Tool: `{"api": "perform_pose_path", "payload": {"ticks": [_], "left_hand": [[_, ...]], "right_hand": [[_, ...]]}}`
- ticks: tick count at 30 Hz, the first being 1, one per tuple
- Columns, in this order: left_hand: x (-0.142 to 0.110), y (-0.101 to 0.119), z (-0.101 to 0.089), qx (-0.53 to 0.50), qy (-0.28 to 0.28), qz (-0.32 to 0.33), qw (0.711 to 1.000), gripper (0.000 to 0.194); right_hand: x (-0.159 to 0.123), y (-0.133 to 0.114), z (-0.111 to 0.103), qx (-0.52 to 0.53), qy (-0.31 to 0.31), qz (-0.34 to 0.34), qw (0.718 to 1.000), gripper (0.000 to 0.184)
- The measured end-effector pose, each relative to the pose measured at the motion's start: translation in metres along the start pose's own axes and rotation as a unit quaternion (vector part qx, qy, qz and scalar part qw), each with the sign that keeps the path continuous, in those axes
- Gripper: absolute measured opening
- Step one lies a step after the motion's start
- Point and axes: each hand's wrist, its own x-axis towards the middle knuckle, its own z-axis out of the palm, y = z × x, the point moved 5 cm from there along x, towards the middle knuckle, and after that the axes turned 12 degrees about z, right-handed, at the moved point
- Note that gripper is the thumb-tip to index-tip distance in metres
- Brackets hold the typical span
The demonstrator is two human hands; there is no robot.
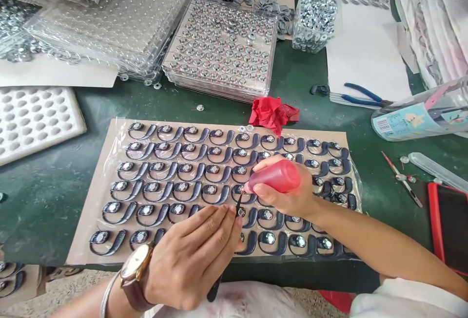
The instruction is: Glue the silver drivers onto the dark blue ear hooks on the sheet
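Observation:
My right hand (288, 189) is wrapped round a red squeeze bottle (280, 176), tilted with its nozzle pointing down-left at a small round metal part (237, 189). My left hand (199, 254), a watch on its wrist, is closed on slim black tweezers (214, 289). Their pointed tip is close to the bottle's nozzle; whether either touches the part cannot be made out. Under both hands lies a cardboard sheet (86, 225) covered with clear film. Rows of dark curved bands (117, 245), each with a round silver piece at one end, lie on it. My hands hide several bands.
Crumpled red cloth (270, 113) touches the board's far edge. Behind stand stacked clear trays of metal parts (223, 45) and a box of silver pieces (315, 18). Blue-handled pliers (361, 93), a clear jar (420, 113), loose tweezers (402, 177) and a red-edged phone (448, 225) lie right.

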Motion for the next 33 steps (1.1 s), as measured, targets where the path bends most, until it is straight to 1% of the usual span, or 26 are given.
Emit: {"api": "perform_pose_path", "payload": {"ticks": [3, 6, 11, 14, 20, 23, 27, 29, 33], "left_hand": [[0.003, 0.001, -0.002, 0.009, -0.001, 0.003, 1.000, 0.023], [0.004, 0.001, -0.004, 0.007, 0.004, -0.001, 1.000, 0.022], [0.000, 0.001, -0.001, 0.000, -0.004, 0.003, 1.000, 0.023], [-0.004, 0.002, 0.000, -0.009, 0.003, -0.004, 1.000, 0.025], [0.000, 0.001, -0.002, -0.011, -0.003, -0.005, 1.000, 0.023], [0.000, -0.002, -0.003, -0.024, -0.002, -0.016, 1.000, 0.023], [-0.002, -0.004, -0.002, -0.035, -0.006, -0.024, 0.999, 0.023], [-0.002, -0.004, -0.002, -0.037, -0.006, -0.025, 0.999, 0.023], [0.000, -0.004, -0.003, -0.042, 0.003, -0.027, 0.999, 0.022]], "right_hand": [[0.000, -0.003, -0.001, -0.028, 0.017, -0.019, 0.999, 0.018], [0.001, -0.005, -0.002, -0.041, 0.030, -0.024, 0.998, 0.017], [0.001, -0.009, -0.004, -0.056, 0.052, -0.024, 0.997, 0.016], [0.001, -0.010, -0.006, -0.065, 0.063, -0.028, 0.996, 0.016], [0.002, -0.011, -0.008, -0.077, 0.074, -0.026, 0.994, 0.020], [0.002, -0.011, -0.009, -0.074, 0.073, -0.023, 0.994, 0.022], [0.002, -0.013, -0.011, -0.058, 0.090, -0.048, 0.993, 0.020], [0.002, -0.014, -0.011, -0.069, 0.094, -0.055, 0.992, 0.020], [0.003, -0.014, -0.011, -0.094, 0.086, -0.037, 0.991, 0.023]]}}
